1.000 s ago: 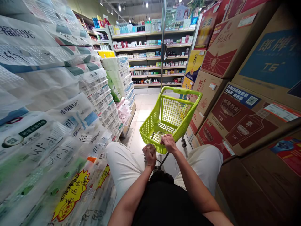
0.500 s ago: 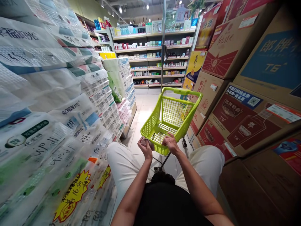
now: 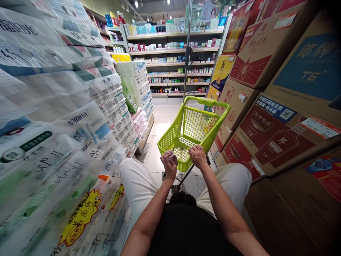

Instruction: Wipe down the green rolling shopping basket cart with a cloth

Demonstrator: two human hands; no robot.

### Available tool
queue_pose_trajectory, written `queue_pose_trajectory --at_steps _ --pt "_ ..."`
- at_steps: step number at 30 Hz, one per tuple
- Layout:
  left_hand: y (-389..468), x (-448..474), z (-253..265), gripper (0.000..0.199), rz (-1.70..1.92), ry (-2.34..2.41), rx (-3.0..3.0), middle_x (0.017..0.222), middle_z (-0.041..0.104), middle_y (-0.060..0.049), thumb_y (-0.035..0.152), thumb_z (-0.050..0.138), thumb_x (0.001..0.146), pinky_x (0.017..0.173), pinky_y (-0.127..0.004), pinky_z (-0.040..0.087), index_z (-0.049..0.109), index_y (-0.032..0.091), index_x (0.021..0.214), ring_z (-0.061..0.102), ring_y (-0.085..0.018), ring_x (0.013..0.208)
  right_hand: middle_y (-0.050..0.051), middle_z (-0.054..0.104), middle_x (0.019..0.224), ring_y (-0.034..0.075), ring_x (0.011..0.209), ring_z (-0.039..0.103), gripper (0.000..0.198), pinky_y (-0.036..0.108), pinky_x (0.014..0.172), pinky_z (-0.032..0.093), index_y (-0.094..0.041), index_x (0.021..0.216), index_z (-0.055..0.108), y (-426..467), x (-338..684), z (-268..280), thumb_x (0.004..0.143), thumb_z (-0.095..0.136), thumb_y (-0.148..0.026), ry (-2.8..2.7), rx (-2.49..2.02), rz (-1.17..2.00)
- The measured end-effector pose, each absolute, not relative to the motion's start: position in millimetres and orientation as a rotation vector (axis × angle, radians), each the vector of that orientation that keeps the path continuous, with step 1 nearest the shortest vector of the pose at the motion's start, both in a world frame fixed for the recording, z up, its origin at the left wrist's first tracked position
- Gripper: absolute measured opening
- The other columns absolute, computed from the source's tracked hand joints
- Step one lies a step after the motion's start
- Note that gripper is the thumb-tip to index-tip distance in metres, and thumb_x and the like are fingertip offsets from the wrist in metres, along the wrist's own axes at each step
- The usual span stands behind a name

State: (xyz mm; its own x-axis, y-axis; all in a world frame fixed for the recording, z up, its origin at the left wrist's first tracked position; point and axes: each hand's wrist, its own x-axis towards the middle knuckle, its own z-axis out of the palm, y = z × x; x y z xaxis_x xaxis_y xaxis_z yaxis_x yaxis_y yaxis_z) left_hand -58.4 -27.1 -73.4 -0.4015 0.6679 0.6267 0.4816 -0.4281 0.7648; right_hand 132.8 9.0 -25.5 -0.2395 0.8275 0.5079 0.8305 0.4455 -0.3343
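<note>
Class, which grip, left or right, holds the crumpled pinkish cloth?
The left grip: the cloth bulges out of it, whereas none shows in the right grip.

1. From here the floor (image 3: 162, 122) is pale, glossy tile, brightest where the light pools on it.
2. Shelving (image 3: 160, 52) spans the far end, its tiers lined with small boxes and bottles.
3. In front of it rises a slim metal upright (image 3: 188, 25).
4. White-wrapped packs (image 3: 53, 85) bank up on the left, printed cartons (image 3: 250, 64) on the right.
5. Small ceiling lamps (image 3: 136, 4) glow overhead.
</note>
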Motion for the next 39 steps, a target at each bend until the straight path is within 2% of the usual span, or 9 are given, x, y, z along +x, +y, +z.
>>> queue_pose_trajectory --at_steps 6,9,12,19,23,26,29,32,39 --pt "-37.5 -63.3 -91.9 0.026 1.958 1.655 1.711 0.120 0.052 -0.013 0.017 0.057 0.092 0.109 -0.052 0.045 0.058 0.023 0.117 0.052 -0.028 0.123 0.008 0.067 0.086 0.024 0.096 0.052 0.055 0.043 0.106 0.029 -0.026 0.077 0.068 25.7 95.2 -23.9 0.109 0.028 -0.046 -1.990 -1.383 -0.003" --pt "-55.2 -60.0 -114.1 0.020 1.758 1.513 2.072 0.114 0.057 -0.011 0.014 0.058 0.091 0.105 -0.053 0.048 0.065 0.024 0.106 0.054 -0.028 0.118 0.006 0.068 0.086 0.022 0.096 0.051 0.058 0.042 0.107 0.027 -0.027 0.077 0.069 27.4 84.6 -26.6 0.109 0.024 -0.045 -1.964 -1.336 0.081" --pt "-64.5 -61.4 -124.7 0.027 1.609 1.469 2.254 0.109 0.059 -0.010 0.006 0.055 0.089 0.101 -0.050 0.050 0.070 0.026 0.099 0.055 -0.027 0.112 0.003 0.070 0.089 0.021 0.099 0.052 0.062 0.043 0.110 0.025 -0.029 0.078 0.071 23.2 83.2 -26.7 0.109 0.020 -0.042 -1.959 -1.292 0.242" --pt "-59.0 -58.1 -119.5 0.027 1.747 1.549 2.305 0.109 0.058 -0.011 0.007 0.052 0.092 0.101 -0.049 0.050 0.071 0.024 0.100 0.053 -0.026 0.107 0.002 0.072 0.088 0.021 0.101 0.054 0.072 0.044 0.116 0.023 -0.028 0.077 0.072 14.1 92.4 -23.8 0.109 0.010 -0.044 -1.873 -1.278 0.476" --pt "-61.8 -61.0 -124.3 0.027 1.596 1.493 2.415 0.106 0.061 -0.009 0.008 0.053 0.094 0.099 -0.048 0.052 0.072 0.027 0.097 0.056 -0.026 0.107 0.002 0.073 0.092 0.021 0.102 0.055 0.077 0.044 0.118 0.024 -0.029 0.077 0.074 12.0 93.8 -22.2 0.109 0.006 -0.044 -1.867 -1.296 0.476" --pt "-64.4 -64.2 -127.3 0.023 1.618 1.489 2.326 0.105 0.062 -0.008 0.013 0.053 0.094 0.096 -0.047 0.054 0.071 0.026 0.095 0.058 -0.025 0.106 0.002 0.073 0.092 0.021 0.103 0.055 0.080 0.044 0.119 0.024 -0.028 0.077 0.074 13.3 94.4 -24.1 0.108 0.003 -0.049 -1.860 -1.286 0.489" --pt "-63.2 -63.7 -124.2 0.017 1.771 1.552 2.161 0.111 0.060 -0.011 0.020 0.056 0.094 0.101 -0.053 0.051 0.070 0.026 0.102 0.056 -0.027 0.112 0.003 0.073 0.090 0.022 0.104 0.056 0.081 0.044 0.120 0.023 -0.029 0.077 0.074 16.9 96.3 -29.0 0.107 0.003 -0.054 -1.861 -1.265 0.519" --pt "-58.0 -65.4 -116.4 0.016 1.811 1.541 2.045 0.117 0.059 -0.013 0.026 0.058 0.093 0.107 -0.055 0.046 0.067 0.026 0.106 0.053 -0.029 0.118 0.002 0.073 0.090 0.022 0.105 0.057 0.079 0.045 0.121 0.022 -0.029 0.078 0.074 19.0 98.1 -32.6 0.107 0.005 -0.053 -1.876 -1.258 0.523" --pt "-40.9 -83.6 -89.1 0.018 2.148 1.843 1.448 0.117 0.054 -0.013 0.029 0.054 0.097 0.107 -0.053 0.044 0.059 0.023 0.114 0.053 -0.030 0.119 0.003 0.073 0.090 0.021 0.104 0.058 0.074 0.045 0.123 0.022 -0.028 0.079 0.073 16.0 98.4 -33.7 0.108 0.009 -0.051 -1.845 -1.250 0.521"
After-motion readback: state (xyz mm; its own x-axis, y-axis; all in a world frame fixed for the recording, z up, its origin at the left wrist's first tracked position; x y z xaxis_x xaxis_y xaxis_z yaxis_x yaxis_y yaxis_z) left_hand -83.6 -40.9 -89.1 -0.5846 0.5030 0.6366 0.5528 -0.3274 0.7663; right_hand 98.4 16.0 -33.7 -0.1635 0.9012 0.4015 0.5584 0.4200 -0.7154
